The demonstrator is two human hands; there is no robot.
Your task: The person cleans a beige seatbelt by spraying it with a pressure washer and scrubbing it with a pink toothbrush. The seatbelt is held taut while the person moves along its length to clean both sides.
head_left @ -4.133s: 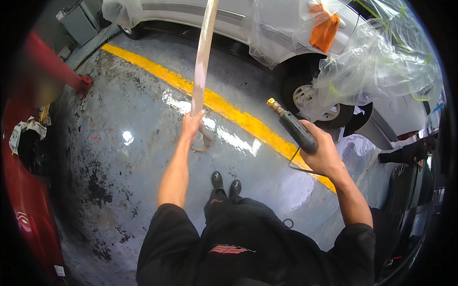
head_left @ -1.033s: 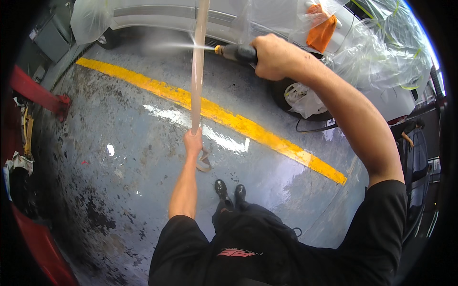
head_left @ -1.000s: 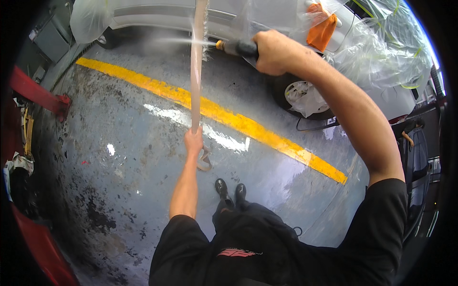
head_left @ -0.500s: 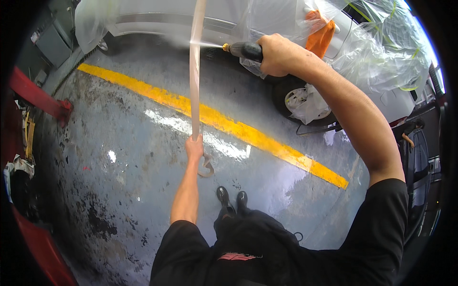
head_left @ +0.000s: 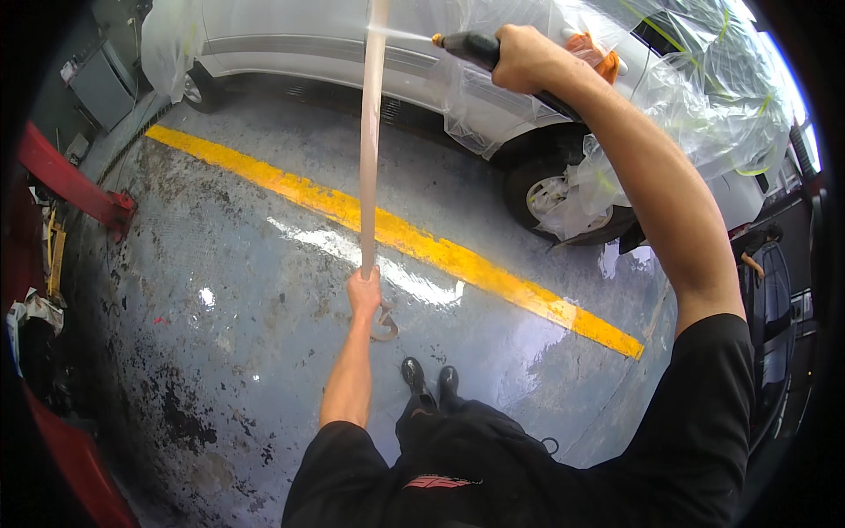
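Nearest, at six o'clock, soft black T-shirt [head_left: 546,480], then smooth, shiny boots [head_left: 413,374]. Just off centre toward eight o'clock, left hand [head_left: 363,290], fingers curled snugly round the lower end of a long strip [head_left: 371,167]: flat, slender, pale pinkish-beige, glossy, running up toward twelve o'clock. Just below that hand, a curled brownish band [head_left: 387,333]; cannot tell whether joined to it. Beneath, blotched, scuffed grey floor [head_left: 264,326] with a flaking yellow line [head_left: 422,242]. At one o'clock, right hand [head_left: 521,60] closed around a black spray gun [head_left: 473,49], fingertips hidden; from its brass-coloured nozzle [head_left: 437,40], a fine white jet [head_left: 403,34] crossing to the strip's upper part. Farther off, crinkled clear plastic sheeting [head_left: 704,106] at two o'clock, draped over a pale car [head_left: 264,55], with a rumpled orange cloth [head_left: 607,65] nearby. At ten o'clock, boxy grey cabinet [head_left: 101,92], contents hidden.
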